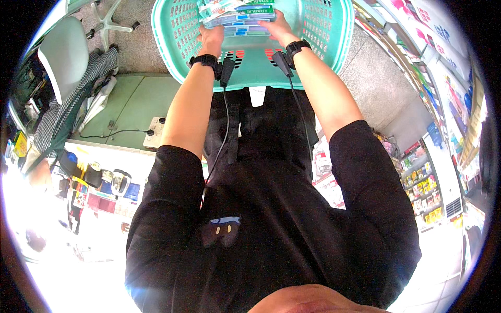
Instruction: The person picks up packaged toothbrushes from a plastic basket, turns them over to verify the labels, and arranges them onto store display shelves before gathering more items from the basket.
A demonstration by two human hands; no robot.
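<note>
A turquoise plastic laundry basket (250, 78) with slotted walls is in front of my body at the top of the view. Inside it is a stack of packaged Darlie oral-care products (246, 17), some in clear plastic. My left hand (211, 39) grips the near left side of the stack. On the opposite side my right hand (278, 28) presses its fingers and thumb against the packs. The stack's far end is cut off by the top edge. Each wrist wears a black strap with a device and a cable.
To the left stand a pale chair (64, 58) and a wheeled chair base (107, 25). A checkered cloth (78, 86) is beside them. Farther down, a power strip (155, 133) with plugs lies at the edge of a green surface (129, 101). Shelves of packaged goods (422, 180) line the right.
</note>
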